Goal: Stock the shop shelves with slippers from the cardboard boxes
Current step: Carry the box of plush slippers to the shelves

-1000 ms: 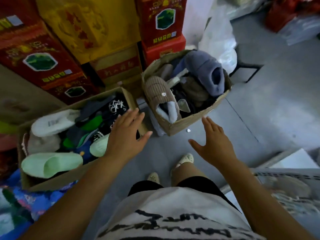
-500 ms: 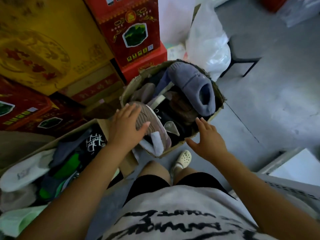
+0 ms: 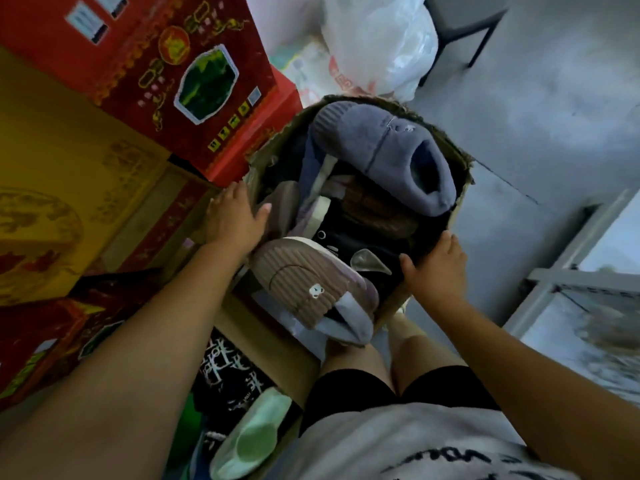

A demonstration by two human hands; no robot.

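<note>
- Hands: two, the left hand (image 3: 235, 220) and the right hand (image 3: 436, 268), one gripping each side of the held cardboard box (image 3: 273, 143).
- Cardboard boxes: two, the held one and a second cardboard box (image 3: 266, 344) under the left forearm.
- Slippers countable between the gripping hands: three.
  - One blue-grey slipper (image 3: 374, 143) lies beyond the right hand.
  - One brown corduroy slipper (image 3: 298, 282) lies between the wrists.
  - One mauve slipper (image 3: 285, 202) lies at the left thumb.
  - Those underneath are too tangled to count.
- Pale green slipper (image 3: 256, 434): one, in the second box.
- Red cartons (image 3: 166, 64): at least three, left of the grip.
- Yellow carton (image 3: 69, 168): one.
</note>
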